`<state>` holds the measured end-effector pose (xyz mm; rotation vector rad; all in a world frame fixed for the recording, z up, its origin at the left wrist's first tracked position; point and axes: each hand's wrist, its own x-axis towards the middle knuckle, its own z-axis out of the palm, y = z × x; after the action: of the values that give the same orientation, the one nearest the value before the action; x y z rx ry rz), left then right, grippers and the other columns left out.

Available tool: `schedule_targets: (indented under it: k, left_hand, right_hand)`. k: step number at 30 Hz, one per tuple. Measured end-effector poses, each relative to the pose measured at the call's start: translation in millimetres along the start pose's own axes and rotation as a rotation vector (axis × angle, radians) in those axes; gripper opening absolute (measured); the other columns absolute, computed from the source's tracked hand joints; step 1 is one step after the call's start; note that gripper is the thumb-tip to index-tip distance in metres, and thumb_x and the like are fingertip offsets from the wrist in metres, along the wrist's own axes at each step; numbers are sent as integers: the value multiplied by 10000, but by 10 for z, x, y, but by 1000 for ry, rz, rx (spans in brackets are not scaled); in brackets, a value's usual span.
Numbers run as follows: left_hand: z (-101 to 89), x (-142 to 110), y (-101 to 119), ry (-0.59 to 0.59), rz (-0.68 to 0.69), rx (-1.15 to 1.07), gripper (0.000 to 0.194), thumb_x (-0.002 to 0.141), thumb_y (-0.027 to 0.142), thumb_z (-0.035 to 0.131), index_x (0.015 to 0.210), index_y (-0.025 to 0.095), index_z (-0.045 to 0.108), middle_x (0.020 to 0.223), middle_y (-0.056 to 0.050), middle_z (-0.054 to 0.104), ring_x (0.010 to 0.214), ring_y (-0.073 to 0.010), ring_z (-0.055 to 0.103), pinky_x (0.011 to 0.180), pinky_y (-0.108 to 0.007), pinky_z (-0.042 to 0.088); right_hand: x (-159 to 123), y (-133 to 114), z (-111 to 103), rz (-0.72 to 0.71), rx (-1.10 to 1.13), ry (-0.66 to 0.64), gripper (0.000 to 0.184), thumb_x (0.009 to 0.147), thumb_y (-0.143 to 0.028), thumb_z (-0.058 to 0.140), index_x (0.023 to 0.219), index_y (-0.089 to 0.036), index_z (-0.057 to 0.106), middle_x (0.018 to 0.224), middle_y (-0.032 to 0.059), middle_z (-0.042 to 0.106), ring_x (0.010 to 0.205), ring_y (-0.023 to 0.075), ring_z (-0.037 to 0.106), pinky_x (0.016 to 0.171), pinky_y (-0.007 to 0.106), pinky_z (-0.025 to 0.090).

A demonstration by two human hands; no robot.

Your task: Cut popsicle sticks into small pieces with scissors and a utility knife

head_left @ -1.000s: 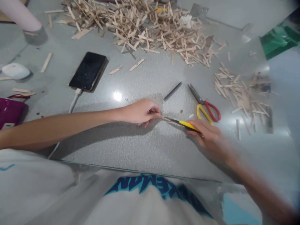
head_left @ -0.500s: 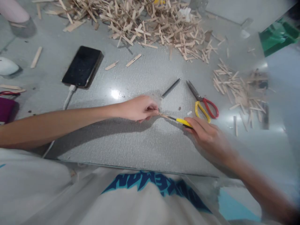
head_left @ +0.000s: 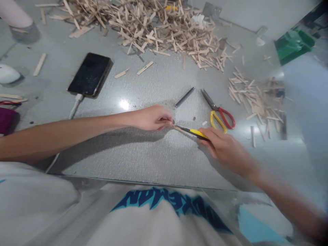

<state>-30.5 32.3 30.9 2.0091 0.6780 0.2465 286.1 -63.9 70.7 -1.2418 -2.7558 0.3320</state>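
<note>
My left hand (head_left: pixel 156 118) is closed, pinching one end of a thin wooden stick (head_left: pixel 180 129) above the table. My right hand (head_left: pixel 221 143) is wrapped round a yellow-and-black utility knife (head_left: pixel 197 132). Its dark, narrow blade lies along the stick, and its tip is close to my left fingertips. Just beyond my right hand rest scissors (head_left: pixel 214 107) with one red and one yellow handle. A dark pen-like rod (head_left: pixel 185 97) lies to the left of them.
A large heap of wooden sticks (head_left: pixel 159 30) spreads across the back. A smaller pile of sticks (head_left: pixel 256 99) lies to the right. A phone (head_left: pixel 89 74) with a white cable is at left, near a white mouse (head_left: pixel 9 73). A green container (head_left: pixel 294 46) stands far right.
The knife's blade has slid left along the stick, closer to my left fingers. My left hand stays nearly in place. The view has shifted slightly.
</note>
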Motion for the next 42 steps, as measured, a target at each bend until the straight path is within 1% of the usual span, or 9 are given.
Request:
schedule_targets:
  k: [3, 7, 14, 17, 22, 24, 29, 36, 42]
  left_hand:
    - [5, 9, -12, 0, 19, 7, 312, 1031, 212, 583, 724, 194, 635, 583, 15, 619, 517, -108, 524, 566, -248, 351]
    - [11, 23, -50, 0, 53, 14, 343, 1046, 220, 582, 707, 194, 620, 582, 13, 609, 519, -112, 516, 562, -258, 350]
    - [-9, 59, -110, -37, 80, 42, 238, 1001, 134, 590, 777, 183, 654, 620, 15, 648, 530, -101, 540, 561, -240, 357]
    - [9, 61, -137, -25, 102, 51, 209, 978, 120, 595, 790, 182, 661, 641, 11, 647, 557, -107, 549, 573, -246, 361]
    - [56, 46, -180, 30, 130, 103, 186, 941, 112, 604, 777, 187, 651, 615, 31, 576, 542, -104, 470, 575, -272, 325]
    - [65, 38, -185, 35, 146, 101, 182, 939, 118, 603, 778, 189, 649, 614, 34, 563, 543, -105, 454, 579, -278, 320]
    - [79, 16, -179, 56, 153, 73, 205, 973, 155, 564, 781, 189, 626, 653, 17, 628, 560, -107, 497, 599, -272, 340]
    - [104, 16, -181, 88, 145, 109, 240, 990, 179, 570, 752, 193, 605, 621, 18, 572, 539, -117, 460, 581, -287, 301]
    - [113, 9, -145, 78, 202, 107, 283, 1019, 157, 535, 740, 203, 528, 611, 41, 530, 521, -103, 425, 607, -291, 307]
  right_hand:
    - [19, -14, -30, 21, -49, -62, 272, 1222, -367, 427, 1277, -232, 657, 952, 81, 730, 725, 243, 675, 580, 371, 455]
    - [24, -41, -74, -77, -395, -100, 320, 1226, -338, 387, 1273, -226, 683, 793, 35, 632, 560, 197, 504, 514, 374, 258]
    - [-8, -49, -82, -202, -714, -149, 405, 1194, -143, 378, 1533, -152, 598, 892, 28, 658, 616, 180, 562, 523, 351, 263]
    - [-13, 0, -13, -181, -671, -182, 408, 1210, -168, 346, 1543, -127, 580, 916, 48, 684, 659, 201, 610, 528, 346, 311]
    - [75, 116, 14, -114, -266, -234, 402, 1251, -367, 331, 1353, -139, 646, 971, 73, 726, 783, 218, 694, 628, 326, 465]
    - [92, 74, -25, -114, -257, -237, 407, 1249, -377, 333, 1328, -142, 656, 932, 70, 716, 754, 219, 684, 621, 325, 458]
    - [89, -110, -111, -144, -550, -218, 428, 1203, -156, 261, 1411, -131, 634, 871, 72, 684, 600, 197, 566, 538, 329, 313]
    - [195, 131, -81, -116, -126, -236, 368, 1242, -380, 373, 1269, -151, 660, 935, 78, 732, 747, 210, 670, 647, 313, 431]
    - [172, -309, -255, -189, -628, -257, 438, 1088, 20, 321, 1306, -102, 680, 796, 57, 648, 559, 186, 528, 527, 351, 218]
